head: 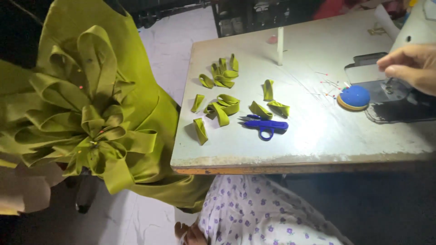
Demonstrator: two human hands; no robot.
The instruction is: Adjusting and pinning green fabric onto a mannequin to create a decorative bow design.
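The worn grey sewing table (pixel 318 131) with a chipped front edge fills the right of the view. To its left, off the table, hangs a large olive-green satin garment (pixel 136 104) whose front carries a cluster of folded ribbon loops (pixel 93 122) pinned into a flower shape; small pin heads dot the loops. Below it, at the lower left edge, a pale blurred shape may be the left hand (pixel 20 195) supporting the fabric from beneath, but the view there is too dim to tell what its fingers are doing.

At the table's far right stands a white sewing machine (pixel 413 27) over a dark metal plate (pixel 386 90). The right hand (pixel 411 66) reaches in from the right edge over that plate, fingers curled loosely together with the tips pointing down near the needle area; nothing can be seen gripped in it.

Just left of the plate sits a round blue pincushion on a wooden base (pixel 354 97), with a few loose pins (pixel 329 86) scattered beside it. Near the table's centre lie blue-handled thread snips (pixel 265 124), and around them small folded olive-green ribbon pieces (pixel 222 106) lie spread apart. In the foreground is a lap in white cloth with purple flowers (pixel 254 213).
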